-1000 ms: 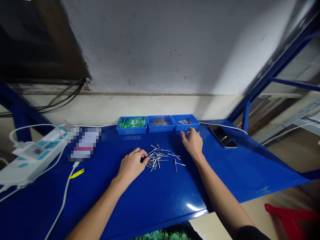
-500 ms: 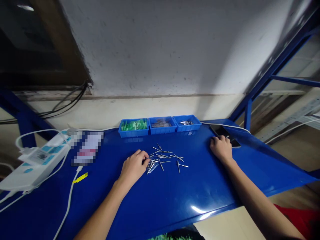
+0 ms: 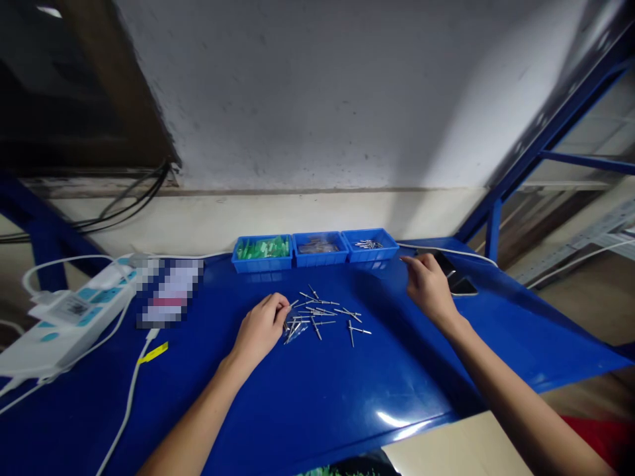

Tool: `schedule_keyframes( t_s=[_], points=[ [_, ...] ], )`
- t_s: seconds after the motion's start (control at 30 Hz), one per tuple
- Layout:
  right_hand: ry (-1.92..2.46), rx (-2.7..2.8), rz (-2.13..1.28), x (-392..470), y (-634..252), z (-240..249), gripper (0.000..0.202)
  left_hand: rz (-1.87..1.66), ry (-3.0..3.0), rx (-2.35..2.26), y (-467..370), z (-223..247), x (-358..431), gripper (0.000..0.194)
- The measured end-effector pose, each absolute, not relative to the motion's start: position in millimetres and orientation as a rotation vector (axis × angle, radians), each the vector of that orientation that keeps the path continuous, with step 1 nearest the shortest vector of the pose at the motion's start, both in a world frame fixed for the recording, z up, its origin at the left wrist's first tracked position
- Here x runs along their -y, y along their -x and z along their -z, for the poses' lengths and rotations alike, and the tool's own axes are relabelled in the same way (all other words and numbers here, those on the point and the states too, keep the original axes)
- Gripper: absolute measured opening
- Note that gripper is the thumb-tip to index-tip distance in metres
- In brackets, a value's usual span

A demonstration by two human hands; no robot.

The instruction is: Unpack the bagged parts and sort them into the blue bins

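My left hand (image 3: 262, 325) is closed in a pinch at the left edge of a loose pile of silver blind rivets (image 3: 317, 312). Its fingertips are on a small clear plastic bag (image 3: 296, 332), with several rivets in or under it; a rivet tip also pokes out beside the fingers. My right hand (image 3: 429, 289) is raised over the table on the right, thumb and forefinger pinched together. A small pale tip shows at its fingertips, too small to name. Just behind this hand lies a dark phone (image 3: 462, 285).
Along the wall stand three blue bins: one with green packets (image 3: 262, 264), one with brownish packets (image 3: 321, 258), one with rivets (image 3: 371, 254). A white power strip (image 3: 74, 324), a pixelated charging phone (image 3: 169, 291) and cables occupy the left. Cardboard (image 3: 446, 446) sits at the front edge.
My right hand has lifted off the dark phone and moved left, now pinching. My left hand has shifted slightly left, the clear bag with it. The view has moved a little.
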State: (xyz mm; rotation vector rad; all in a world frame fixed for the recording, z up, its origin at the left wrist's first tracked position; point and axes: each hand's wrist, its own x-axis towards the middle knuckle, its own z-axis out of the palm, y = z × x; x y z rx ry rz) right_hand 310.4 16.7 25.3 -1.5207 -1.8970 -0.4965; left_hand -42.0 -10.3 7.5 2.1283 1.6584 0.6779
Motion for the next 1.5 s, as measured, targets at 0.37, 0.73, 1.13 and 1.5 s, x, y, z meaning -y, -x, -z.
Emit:
schedule_keyframes(
  t_s=[0.37,0.73,1.13,1.5],
  points=[
    [1.574,1.717,0.320,-73,-230,-52,0.029,-0.931,-2.162,-1.443,40,-4,8,0.016],
    [0.930,2.316,-0.332,4,-145,-16,0.013,-1.101,-2.026,-1.380,36,-5,11,0.011],
    [0.992,2.297,-0.187,6,-150,-17,0.022,-1.086,-2.169,-1.343,39,-20,16,0.013],
    [1.666,1.614,0.479,-49,-226,-47,0.024,-0.453,-2.237,-1.532,50,-30,20,0.006]
  ],
)
